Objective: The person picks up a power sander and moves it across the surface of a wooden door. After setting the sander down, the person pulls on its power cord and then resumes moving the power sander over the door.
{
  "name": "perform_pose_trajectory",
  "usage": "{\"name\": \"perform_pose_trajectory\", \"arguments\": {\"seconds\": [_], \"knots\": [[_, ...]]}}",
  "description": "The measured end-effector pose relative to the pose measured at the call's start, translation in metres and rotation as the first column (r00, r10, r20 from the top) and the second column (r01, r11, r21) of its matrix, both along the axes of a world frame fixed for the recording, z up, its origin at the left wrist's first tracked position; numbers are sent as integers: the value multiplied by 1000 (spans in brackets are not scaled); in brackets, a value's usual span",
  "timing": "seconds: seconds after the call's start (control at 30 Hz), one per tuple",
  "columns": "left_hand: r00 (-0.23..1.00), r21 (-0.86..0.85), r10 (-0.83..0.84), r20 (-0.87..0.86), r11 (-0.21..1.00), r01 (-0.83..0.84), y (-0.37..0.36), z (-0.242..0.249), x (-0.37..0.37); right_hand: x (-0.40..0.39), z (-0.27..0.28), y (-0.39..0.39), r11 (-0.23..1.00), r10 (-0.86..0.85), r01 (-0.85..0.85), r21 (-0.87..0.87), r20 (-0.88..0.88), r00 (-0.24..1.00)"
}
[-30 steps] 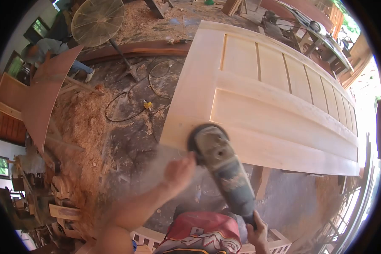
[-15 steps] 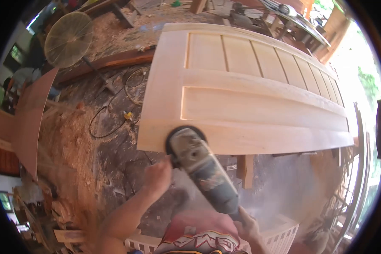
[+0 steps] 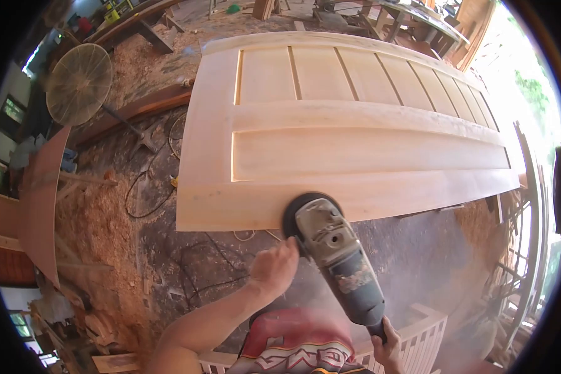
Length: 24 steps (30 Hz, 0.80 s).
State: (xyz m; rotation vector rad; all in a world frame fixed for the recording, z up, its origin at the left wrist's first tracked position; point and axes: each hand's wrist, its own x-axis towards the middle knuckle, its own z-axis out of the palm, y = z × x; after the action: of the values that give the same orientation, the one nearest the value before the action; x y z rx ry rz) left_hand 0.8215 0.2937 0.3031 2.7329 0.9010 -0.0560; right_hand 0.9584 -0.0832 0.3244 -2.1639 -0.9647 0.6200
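Note:
An angle grinder with a round black disc runs diagonally across the middle of my view. Its disc rests over the near edge of a pale wooden panel door. Close to the grinder's head, my left hand is closed, apparently on a side handle that is mostly hidden. The rear end of the tool is in my right hand, fingers wrapped around it. Fine dust hangs in the air beside the grinder body.
A round fan stands at the left, near a leaning brown board. Black cable loops over the floor among wood shavings. Behind me, low in view, is a slatted wooden piece. Machinery stands at the back right.
The grinder has moved to the right along the door's near edge, with both hands still on it. The whole view has shifted, so the door appears further left.

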Motion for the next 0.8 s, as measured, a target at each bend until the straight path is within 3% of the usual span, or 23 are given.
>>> {"name": "perform_pose_trajectory", "arguments": {"seconds": [0.1, 0.13, 0.27, 0.37, 0.4, 0.5, 0.6, 0.7, 0.8], "knots": [[999, -5, -46, 27, 999, 46, -21, -1, 51, 18, 9, -24, 990, -136, 131, -61, -97, 986], [997, -10, -67, 32, 998, 67, -27, 1, 68, 27, -6, -43, 993, -118, 117, 24, 15, 993], [988, -62, -136, 71, 988, 140, -55, 0, 151, 66, -15, -90, 938, -345, 344, -34, -143, 927], [977, -124, -162, 139, 976, 179, -79, -3, 236, 106, -7, -104, 896, -438, 444, -8, -193, 878], [961, -133, -185, 205, 968, 215, -86, -11, 266, 122, -28, -131, 900, -417, 433, 53, -191, 889], [916, -58, -317, 246, 938, 341, -101, -10, 336, 152, 5, -114, 840, -534, 542, -6, -181, 826], [891, 55, -405, 204, 914, 402, -95, -6, 346, 164, 9, -103, 834, -547, 551, -32, -184, 817], [952, -85, -248, 181, 960, 266, -74, -4, 319, 152, 2, -82, 862, -496, 506, 15, -179, 850], [973, -94, -199, 117, 973, 210, -37, -3, 255, 125, 1, -50, 924, -374, 381, 36, -122, 919]]}}
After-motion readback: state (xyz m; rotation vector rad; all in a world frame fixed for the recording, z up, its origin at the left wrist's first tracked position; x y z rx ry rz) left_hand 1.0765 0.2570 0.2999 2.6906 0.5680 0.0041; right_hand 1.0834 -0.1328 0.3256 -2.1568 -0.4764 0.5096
